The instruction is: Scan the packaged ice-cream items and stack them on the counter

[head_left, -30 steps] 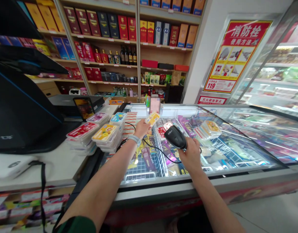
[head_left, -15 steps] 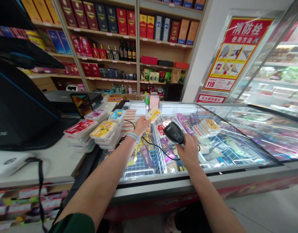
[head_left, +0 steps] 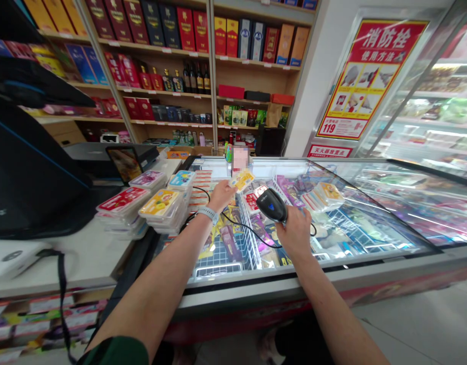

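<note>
My left hand [head_left: 222, 195] pinches the near edge of a flat yellow-and-white package [head_left: 241, 179], held over the glass top of the freezer. In my right hand [head_left: 295, 230] is a black barcode scanner [head_left: 272, 205], its head pointing left and away from me toward the package. A dark cable [head_left: 252, 234] loops across the glass below both hands. Just past the scanner head lies a red package [head_left: 251, 202] on the glass. Right of the scanner, several similar packs [head_left: 324, 196] lean together in a slanted row.
Stacks of plastic-lidded packs, with a yellow top [head_left: 159, 204] and a red top [head_left: 122, 201], stand at the freezer's left edge. A dark checkout terminal [head_left: 31, 177] occupies the counter [head_left: 81, 258]. Shelves of boxes and bottles [head_left: 197, 78] rise behind the freezer [head_left: 256, 289].
A small blue light now shows on the scanner. The view has shifted slightly; both hands keep almost the same place, and the yellow package is still in my left hand.
</note>
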`<state>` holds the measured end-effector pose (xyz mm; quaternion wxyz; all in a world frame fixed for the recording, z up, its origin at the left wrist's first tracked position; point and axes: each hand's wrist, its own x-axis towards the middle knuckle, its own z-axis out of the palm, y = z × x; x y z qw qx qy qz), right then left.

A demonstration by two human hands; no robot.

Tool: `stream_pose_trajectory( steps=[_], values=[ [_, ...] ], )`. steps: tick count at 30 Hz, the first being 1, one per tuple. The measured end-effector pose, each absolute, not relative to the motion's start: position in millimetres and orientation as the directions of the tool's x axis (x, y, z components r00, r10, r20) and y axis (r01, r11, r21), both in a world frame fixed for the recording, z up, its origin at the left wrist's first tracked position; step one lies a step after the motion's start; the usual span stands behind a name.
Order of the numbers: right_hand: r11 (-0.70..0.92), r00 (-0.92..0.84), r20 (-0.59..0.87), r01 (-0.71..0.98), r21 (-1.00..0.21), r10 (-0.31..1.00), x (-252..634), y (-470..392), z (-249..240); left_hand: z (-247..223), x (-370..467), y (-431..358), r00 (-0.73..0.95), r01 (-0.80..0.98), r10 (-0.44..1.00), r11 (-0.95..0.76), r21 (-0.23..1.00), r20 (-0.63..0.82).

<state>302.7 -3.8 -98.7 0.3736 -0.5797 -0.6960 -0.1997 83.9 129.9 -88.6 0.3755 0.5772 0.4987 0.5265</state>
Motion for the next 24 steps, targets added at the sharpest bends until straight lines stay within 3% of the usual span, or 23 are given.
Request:
stream_pose_trajectory(
  steps=[10, 18, 22, 24],
  values=[
    [0.244, -0.03, 0.747, 0.953, -0.179, 0.664, 305, -6, -100, -86, 84, 130, -0.06, 0.285, 0.955, -0.261, 0.922, 0.289],
    [0.268, -0.056, 0.759, 0.95, -0.159, 0.649, 308, -10, -101, -28, 70, 84, -0.101, 0.395, 0.894, -0.366, 0.843, 0.436],
    [0.282, -0.068, 0.758, 0.946, -0.157, 0.649, 309, -10, -102, 0, 29, 35, -0.138, 0.566, 0.732, -0.494, 0.659, 0.668],
    [0.291, -0.067, 0.757, 0.942, -0.167, 0.65, 310, -10, -102, 8, -2, 13, -0.196, 0.746, 0.617, -0.411, 0.525, 0.762]
  ],
)
